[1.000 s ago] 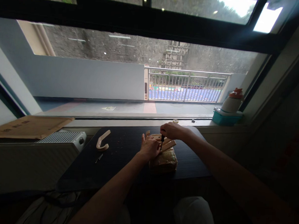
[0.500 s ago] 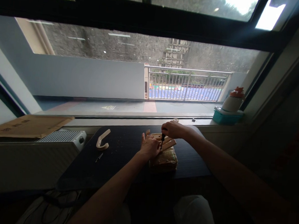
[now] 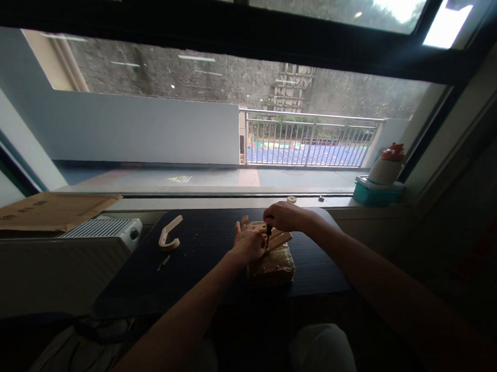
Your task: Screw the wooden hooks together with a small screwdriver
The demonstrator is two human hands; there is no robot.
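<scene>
From my head view, my right hand [image 3: 283, 214] grasps a screwdriver [image 3: 269, 230], upright over the taped block [image 3: 272, 268]. My left hand [image 3: 249, 242] rests against wooden pieces [image 3: 280, 241] atop the block; whether its fingertips pinch anything, I cannot tell. Left of the block lie a wooden hook [image 3: 170, 234] and thin metal bits [image 3: 163, 263]. The screwdriver's tip is hard to make out.

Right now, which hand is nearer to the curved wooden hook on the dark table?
Left. The left hand is to the right of the curved wooden hook, apart from it; the right hand, gripping the screwdriver, is farther right.
</scene>
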